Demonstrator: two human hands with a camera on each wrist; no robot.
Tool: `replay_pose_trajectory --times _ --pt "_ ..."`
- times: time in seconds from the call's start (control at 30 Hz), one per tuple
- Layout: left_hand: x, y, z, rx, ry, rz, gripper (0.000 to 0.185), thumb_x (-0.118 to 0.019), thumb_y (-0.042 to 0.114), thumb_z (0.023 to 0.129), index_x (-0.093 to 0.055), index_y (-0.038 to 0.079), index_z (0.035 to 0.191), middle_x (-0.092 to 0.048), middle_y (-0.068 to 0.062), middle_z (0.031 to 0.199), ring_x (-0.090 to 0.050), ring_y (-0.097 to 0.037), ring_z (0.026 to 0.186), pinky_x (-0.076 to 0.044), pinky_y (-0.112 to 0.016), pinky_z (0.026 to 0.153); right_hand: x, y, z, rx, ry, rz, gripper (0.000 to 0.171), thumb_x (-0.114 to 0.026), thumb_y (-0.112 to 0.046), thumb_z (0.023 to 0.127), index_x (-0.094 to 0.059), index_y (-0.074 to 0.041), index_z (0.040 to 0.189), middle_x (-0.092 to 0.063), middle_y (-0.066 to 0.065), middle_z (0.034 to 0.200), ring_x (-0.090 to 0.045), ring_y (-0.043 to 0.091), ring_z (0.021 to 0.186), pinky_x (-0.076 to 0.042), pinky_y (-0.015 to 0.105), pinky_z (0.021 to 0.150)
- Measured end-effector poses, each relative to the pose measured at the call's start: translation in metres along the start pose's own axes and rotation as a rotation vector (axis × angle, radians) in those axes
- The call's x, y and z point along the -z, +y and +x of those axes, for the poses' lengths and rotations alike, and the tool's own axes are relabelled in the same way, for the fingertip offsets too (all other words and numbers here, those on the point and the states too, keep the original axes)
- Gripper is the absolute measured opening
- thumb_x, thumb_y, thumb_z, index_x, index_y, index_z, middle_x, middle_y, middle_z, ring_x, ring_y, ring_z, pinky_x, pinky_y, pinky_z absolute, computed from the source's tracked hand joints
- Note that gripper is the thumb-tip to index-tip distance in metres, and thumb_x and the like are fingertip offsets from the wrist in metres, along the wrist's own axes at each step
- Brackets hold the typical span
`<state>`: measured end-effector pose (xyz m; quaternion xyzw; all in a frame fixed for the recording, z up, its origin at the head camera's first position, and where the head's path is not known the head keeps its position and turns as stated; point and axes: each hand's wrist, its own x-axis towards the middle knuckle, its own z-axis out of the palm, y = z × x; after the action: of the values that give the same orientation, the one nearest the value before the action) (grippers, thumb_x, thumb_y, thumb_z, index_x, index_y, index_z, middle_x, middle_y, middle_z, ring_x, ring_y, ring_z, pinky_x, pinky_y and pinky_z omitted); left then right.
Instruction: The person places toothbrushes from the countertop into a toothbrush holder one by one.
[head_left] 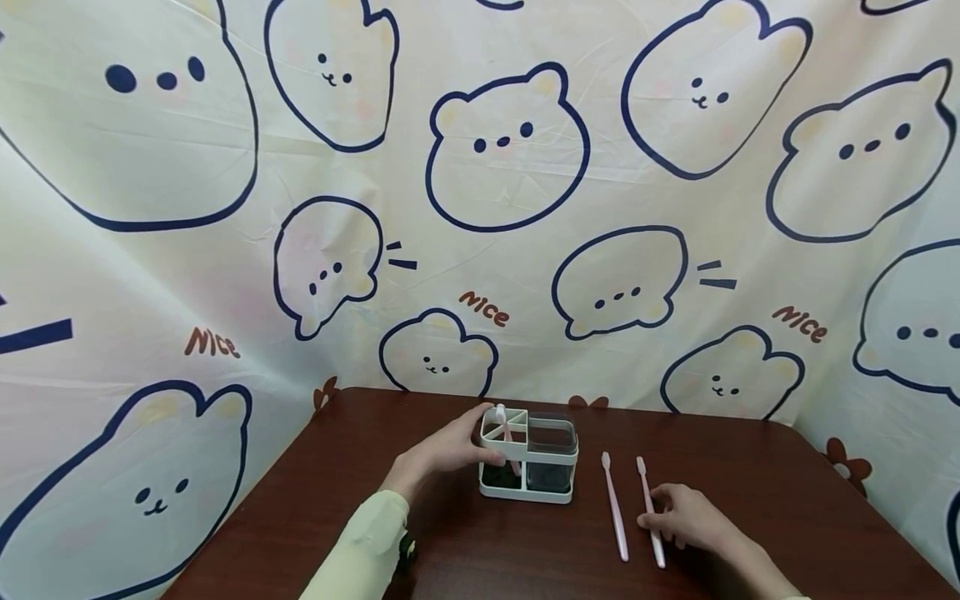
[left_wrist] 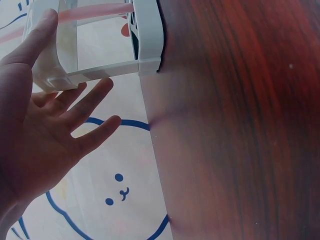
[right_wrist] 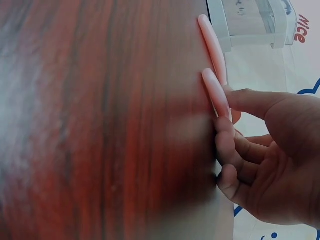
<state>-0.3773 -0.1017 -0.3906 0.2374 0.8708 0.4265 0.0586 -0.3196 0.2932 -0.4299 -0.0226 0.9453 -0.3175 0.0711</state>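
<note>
My left hand (head_left: 448, 446) grips the left side of a white toothbrush holder (head_left: 551, 457), thumb in front and fingers behind. In the left wrist view the thumb lies along the holder frame (left_wrist: 150, 40), while some fingers are spread below it. One pink toothbrush (head_left: 507, 435) stands tilted in a left compartment, its white head up. Right of the holder, two pink toothbrushes lie side by side on the table. Over the right-hand toothbrush (head_left: 647, 492) my right hand (head_left: 690, 517) pinches the handle between thumb and fingers. The other toothbrush (head_left: 615, 508) lies untouched to its left.
The dark brown wooden table (head_left: 450, 550) carries everything. Behind it and at both sides hangs a pale cloth (head_left: 525, 275) printed with blue-outlined animal faces. The holder has a clear cup-like section (head_left: 551, 435) on its right half.
</note>
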Motion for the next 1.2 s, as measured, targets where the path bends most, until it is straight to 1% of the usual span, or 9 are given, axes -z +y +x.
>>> replay_pose_trajectory --times 0.07,0.2,0.3,0.43,0.67,0.9,1.0,1.1,1.2 --pt "0.0 0.0 0.0 0.002 0.001 -0.001 0.078 -0.081 0.041 0.081 -0.039 0.024 0.144 -0.053 -0.003 0.133 -0.051 -0.023 0.119 -0.037 -0.062 0.109 0.0 -0.001 0.0 -0.012 -0.005 -0.007 0.055 -0.079 -0.026 0.083 -0.059 0.008 0.122 -0.062 0.005 0.066 -0.057 0.016 0.05 -0.047 0.029 0.047" --pt "0.0 0.0 0.0 0.004 0.0 -0.002 0.078 -0.081 0.04 0.08 -0.039 0.024 0.144 -0.054 -0.002 0.133 -0.051 -0.023 0.119 -0.037 -0.063 0.109 0.001 -0.001 -0.001 -0.008 -0.016 0.0 0.048 -0.077 -0.023 0.085 -0.06 0.005 0.119 -0.063 0.005 0.063 -0.057 0.016 0.048 -0.045 0.028 0.043" --pt "0.0 0.0 0.0 0.003 0.0 -0.001 0.077 -0.081 0.041 0.08 -0.039 0.024 0.143 -0.054 -0.002 0.132 -0.051 -0.023 0.119 -0.037 -0.062 0.109 0.001 -0.001 -0.002 0.017 -0.014 0.027 0.045 -0.075 -0.019 0.086 -0.06 0.006 0.119 -0.063 0.006 0.063 -0.056 0.015 0.047 -0.045 0.028 0.043" --pt "0.0 0.001 0.0 0.005 0.0 0.0 0.077 -0.081 0.041 0.081 -0.039 0.024 0.143 -0.054 -0.002 0.131 -0.051 -0.022 0.118 -0.038 -0.061 0.109 0.002 -0.002 -0.003 0.029 0.003 0.057 0.045 -0.073 -0.016 0.086 -0.057 0.008 0.121 -0.062 0.007 0.063 -0.055 0.016 0.048 -0.046 0.029 0.044" --pt "0.001 0.004 -0.001 0.007 0.009 0.023 0.079 -0.081 0.041 0.081 -0.038 0.024 0.146 -0.054 -0.001 0.133 -0.051 -0.022 0.119 -0.039 -0.057 0.11 0.002 -0.005 -0.001 0.046 0.078 0.066 0.044 -0.072 -0.013 0.085 -0.058 0.005 0.123 -0.06 0.006 0.064 -0.054 0.017 0.049 -0.046 0.031 0.043" --pt "0.001 0.004 -0.002 0.003 0.0 0.005 0.077 -0.081 0.04 0.082 -0.039 0.023 0.144 -0.054 -0.002 0.132 -0.052 -0.022 0.118 -0.039 -0.058 0.109 0.001 -0.013 0.0 0.06 0.145 0.06 0.048 -0.072 -0.012 0.085 -0.055 0.003 0.127 -0.057 0.006 0.065 -0.052 0.017 0.05 -0.043 0.029 0.045" --pt "0.0 0.003 -0.002 0.006 -0.001 0.004 0.078 -0.081 0.04 0.082 -0.039 0.023 0.145 -0.054 -0.003 0.133 -0.051 -0.022 0.118 -0.038 -0.058 0.109 0.001 -0.017 -0.001 0.082 0.167 0.058 0.05 -0.071 -0.012 0.086 -0.054 0.003 0.129 -0.056 0.005 0.067 -0.053 0.017 0.053 -0.043 0.027 0.046" --pt "0.0 0.002 -0.001 0.0 -0.002 0.003 0.077 -0.081 0.039 0.082 -0.039 0.022 0.144 -0.054 -0.002 0.133 -0.051 -0.022 0.118 -0.039 -0.059 0.109 0.002 -0.02 -0.001 0.13 0.198 0.037 0.052 -0.071 -0.013 0.085 -0.053 0.004 0.13 -0.055 0.004 0.068 -0.052 0.015 0.055 -0.042 0.026 0.048" --pt "0.0 0.003 -0.001 -0.002 0.0 0.002 0.076 -0.081 0.039 0.082 -0.04 0.024 0.144 -0.055 -0.001 0.132 -0.052 -0.022 0.118 -0.038 -0.058 0.11 0.002 -0.024 0.0 0.152 0.224 0.026 0.052 -0.071 -0.014 0.085 -0.052 0.002 0.131 -0.054 0.003 0.069 -0.051 0.014 0.056 -0.041 0.025 0.049"
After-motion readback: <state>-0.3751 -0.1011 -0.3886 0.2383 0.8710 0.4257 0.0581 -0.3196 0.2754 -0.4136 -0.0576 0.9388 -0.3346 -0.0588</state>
